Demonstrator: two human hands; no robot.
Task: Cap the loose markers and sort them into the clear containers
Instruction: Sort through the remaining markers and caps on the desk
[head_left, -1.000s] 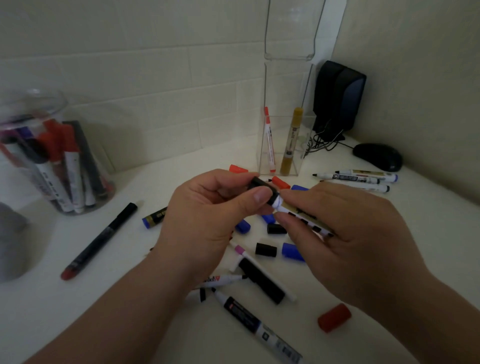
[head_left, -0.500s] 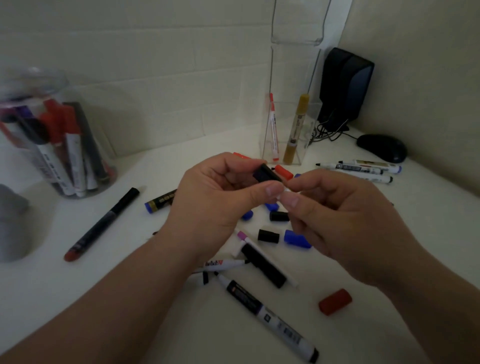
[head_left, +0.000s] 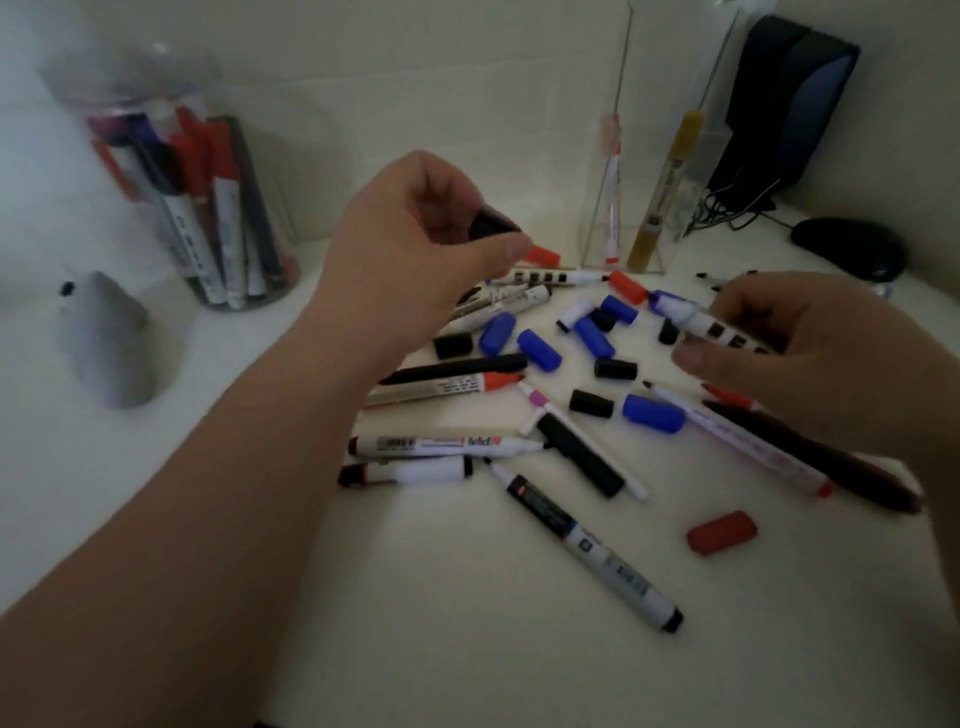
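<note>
Black cap pinched between thumb and curled fingers of left hand, raised above tabletop. Well apart at right, blue-tipped marker gripped in curled fingers of right hand, tip toward left hand. Beneath: loose markers, loose caps in blue, black, red. Round clear jar of markers back left; tall clear container holding two markers back right.

Black speaker, tangled cables, black mouse far right; grey object left.
</note>
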